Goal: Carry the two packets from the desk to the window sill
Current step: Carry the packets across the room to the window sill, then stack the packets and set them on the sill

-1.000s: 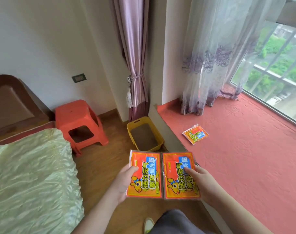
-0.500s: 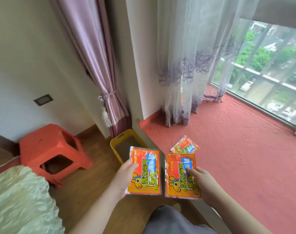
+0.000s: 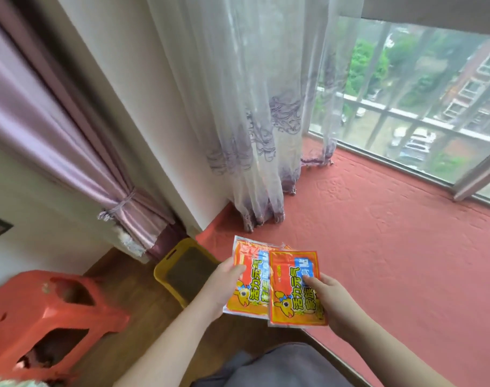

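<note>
I hold two flat orange packets with yellow lettering and a blue patch. My left hand (image 3: 220, 289) grips the left packet (image 3: 251, 280) by its left edge. My right hand (image 3: 331, 298) grips the right packet (image 3: 291, 289) with the thumb on its face, and this packet overlaps the left one's right edge. Both packets hover over the near left corner of the red-covered window sill (image 3: 391, 247). A corner of a third packet (image 3: 284, 245) peeks out just behind them on the sill.
A yellow bin (image 3: 182, 270) stands on the wooden floor against the sill's front. An orange plastic stool (image 3: 51, 311) is at the lower left. A sheer curtain (image 3: 255, 121) hangs onto the sill's far left; a purple curtain (image 3: 79, 141) is tied beside the wall. Window glass bounds the sill's far side.
I have stepped closer to the sill and the view has swung right and up. The two packets moved forward over the sill's corner and now overlap, covering most of the third packet.
</note>
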